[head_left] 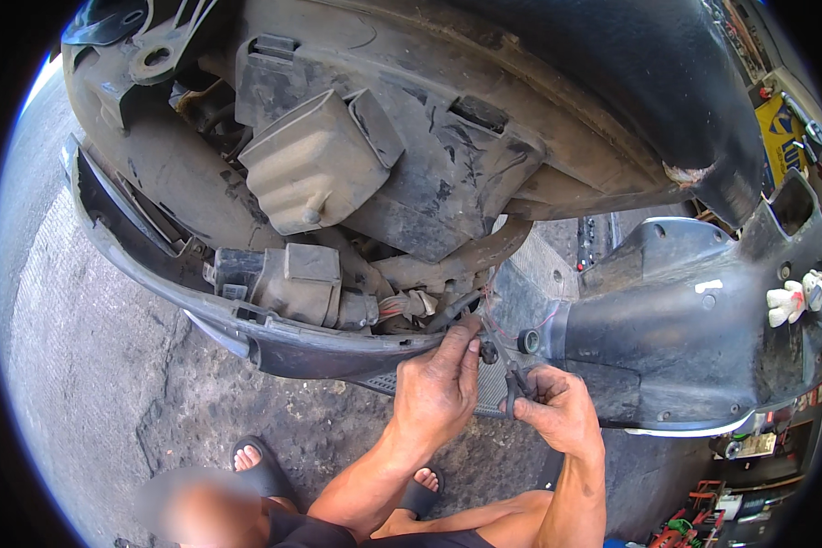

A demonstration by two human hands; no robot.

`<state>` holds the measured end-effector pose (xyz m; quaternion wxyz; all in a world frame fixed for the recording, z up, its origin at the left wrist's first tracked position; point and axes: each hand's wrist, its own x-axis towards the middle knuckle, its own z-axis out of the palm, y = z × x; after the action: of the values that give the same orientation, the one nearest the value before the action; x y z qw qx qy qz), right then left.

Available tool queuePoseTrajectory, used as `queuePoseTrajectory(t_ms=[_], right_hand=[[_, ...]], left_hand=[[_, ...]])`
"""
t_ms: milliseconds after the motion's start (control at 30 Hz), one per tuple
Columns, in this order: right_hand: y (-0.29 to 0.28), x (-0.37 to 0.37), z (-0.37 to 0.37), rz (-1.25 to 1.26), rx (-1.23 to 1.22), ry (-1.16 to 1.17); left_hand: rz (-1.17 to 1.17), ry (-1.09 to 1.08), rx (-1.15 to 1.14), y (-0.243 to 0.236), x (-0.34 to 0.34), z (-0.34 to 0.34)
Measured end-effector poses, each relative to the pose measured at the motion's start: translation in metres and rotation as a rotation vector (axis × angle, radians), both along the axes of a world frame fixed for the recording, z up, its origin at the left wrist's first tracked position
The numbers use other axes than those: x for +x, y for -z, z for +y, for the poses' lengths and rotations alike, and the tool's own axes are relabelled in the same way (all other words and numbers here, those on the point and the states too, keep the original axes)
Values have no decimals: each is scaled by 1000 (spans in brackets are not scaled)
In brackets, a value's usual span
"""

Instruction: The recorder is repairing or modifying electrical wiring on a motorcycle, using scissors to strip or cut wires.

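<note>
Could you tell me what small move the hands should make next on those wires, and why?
Probably close the pliers on the thin wire: the right hand holds them just below it, while the left hand pinches it steady.

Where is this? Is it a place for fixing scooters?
Probably a roadside repair shop: a dusty scooter body lies opened over rough pavement, hands pinch its wires, and tools sit nearby.

Dusty grey box (315,169) bolted up under my scooter's underside, with a smaller connector block (292,283) sitting below it. Cracked concrete ground (91,365) down there, my black sandals (260,466) on it. Small white toy figure (790,300) hanging off the dark body panel (694,338) over right
</note>
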<state>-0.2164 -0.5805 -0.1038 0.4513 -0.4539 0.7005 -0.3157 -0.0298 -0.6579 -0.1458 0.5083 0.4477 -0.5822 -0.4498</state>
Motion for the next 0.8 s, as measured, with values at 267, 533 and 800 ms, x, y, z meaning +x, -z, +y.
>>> queuePoseTrajectory(t_ms=[267, 533, 800], right_hand=[[-24, 29, -26, 546, 4, -268], [-27, 35, -34, 679, -116, -269], [-24, 29, -31, 764, -304, -281]], left_hand=[[96, 211, 46, -7, 21, -7], [39, 253, 8, -9, 26, -9], [42, 239, 78, -21, 23, -8]])
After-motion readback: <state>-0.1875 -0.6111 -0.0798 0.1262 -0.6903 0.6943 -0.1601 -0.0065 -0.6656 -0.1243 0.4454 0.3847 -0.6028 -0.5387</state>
